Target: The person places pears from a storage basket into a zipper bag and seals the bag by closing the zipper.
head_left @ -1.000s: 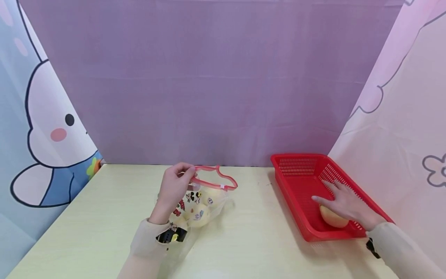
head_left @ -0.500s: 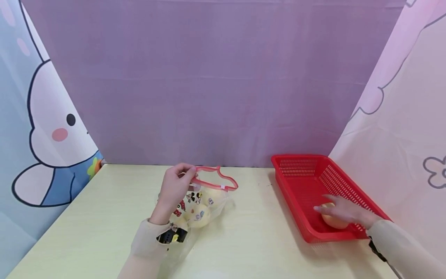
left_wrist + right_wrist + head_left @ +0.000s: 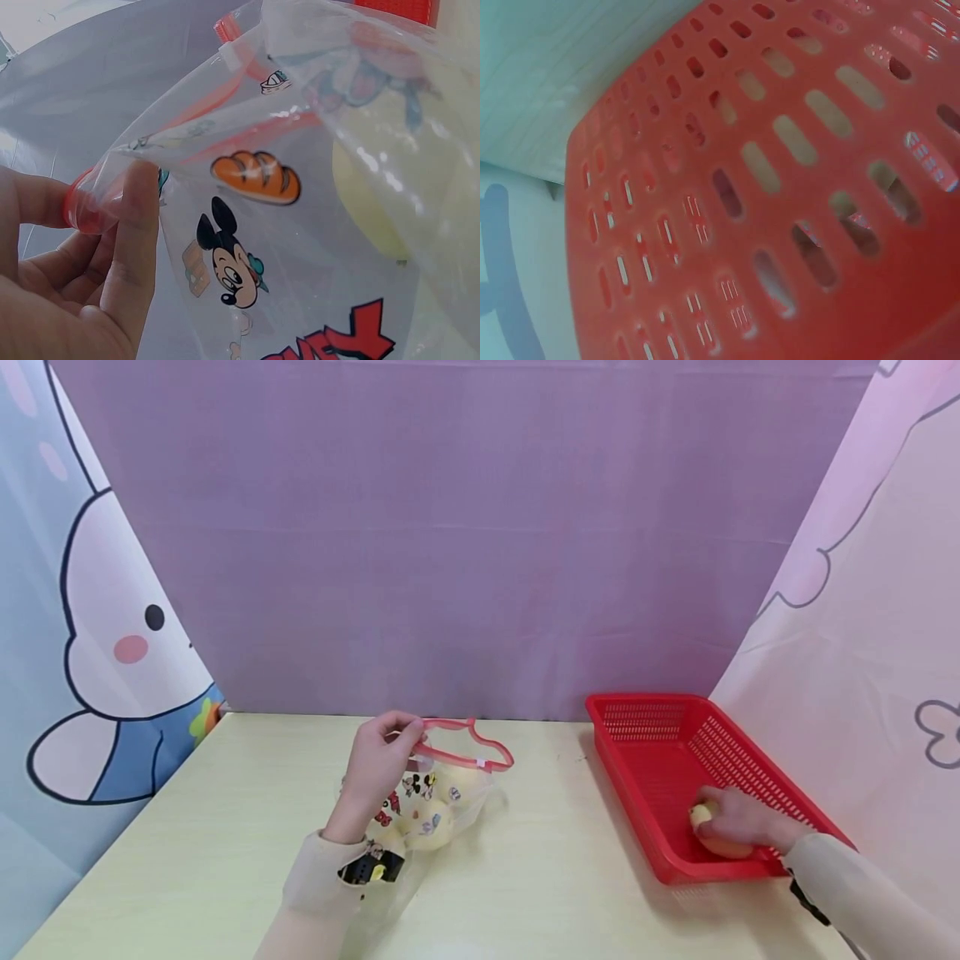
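Note:
My left hand (image 3: 378, 764) pinches the red zip edge of a transparent zip bag (image 3: 463, 814) printed with cartoons, keeping its mouth spread. Several pale yellow round fruits (image 3: 429, 827) lie inside the bag on the table. In the left wrist view, thumb and fingers hold the red edge, and a yellow fruit (image 3: 367, 202) shows through the plastic. At the right, my right hand (image 3: 742, 817) grips a yellow, pear-like fruit (image 3: 726, 847) at the near end of a red basket (image 3: 637, 822). The right wrist view shows this fruit (image 3: 829, 112) only through slots in the basket wall, with fingers mostly hidden.
Pale wooden table (image 3: 547, 860) lies between bag and basket. A purple cloth (image 3: 450, 543) hangs behind it. Printed curtains stand on both sides, the right curtain (image 3: 862, 693) close along the basket. The basket's slotted side wall (image 3: 667, 225) fills most of the right wrist view.
My right hand, spread over the basket a second ago, has come down onto the fruit and its fingers have curled round it. The left hand and bag have stayed in place.

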A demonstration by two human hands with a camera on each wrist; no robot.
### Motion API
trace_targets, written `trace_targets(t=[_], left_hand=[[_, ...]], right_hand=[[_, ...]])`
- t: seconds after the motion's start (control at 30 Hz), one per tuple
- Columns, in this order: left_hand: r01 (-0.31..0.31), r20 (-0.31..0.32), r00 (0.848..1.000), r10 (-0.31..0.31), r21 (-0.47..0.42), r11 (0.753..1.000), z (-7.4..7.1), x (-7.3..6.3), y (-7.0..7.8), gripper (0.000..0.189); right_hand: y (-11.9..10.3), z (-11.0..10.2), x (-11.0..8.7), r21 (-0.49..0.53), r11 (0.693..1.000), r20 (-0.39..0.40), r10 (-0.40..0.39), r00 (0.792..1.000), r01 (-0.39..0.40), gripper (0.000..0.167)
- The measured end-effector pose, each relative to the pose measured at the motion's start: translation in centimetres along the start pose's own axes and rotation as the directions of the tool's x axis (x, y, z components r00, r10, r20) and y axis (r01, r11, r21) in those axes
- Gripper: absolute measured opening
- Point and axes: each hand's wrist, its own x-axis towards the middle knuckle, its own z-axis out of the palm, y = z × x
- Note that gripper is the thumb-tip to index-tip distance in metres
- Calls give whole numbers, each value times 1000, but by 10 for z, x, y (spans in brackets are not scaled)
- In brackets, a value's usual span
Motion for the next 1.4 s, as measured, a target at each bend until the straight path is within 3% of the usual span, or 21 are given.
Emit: trace_targets(t=[0.13,0.5,0.87,1.4], left_hand=[[3,3,1000,-3,-1,1000,0,0,-1,20],[5,-4,1000,-5,20,1000,0,-1,1,20],[-2,-3,1000,2,22,1000,0,-1,3,20],[-8,-3,1000,8,20,1000,0,-2,4,20]], right_hand=[[-1,1,-2,47,998,14,31,999,-32,62],[-6,-8,-6,-56,997,-56,-51,997,47,60],[-10,-15,-8,-180,981,-163,-102,981,72,56],[-39,-33,-16,-156,982,-238,-142,961,106,55]])
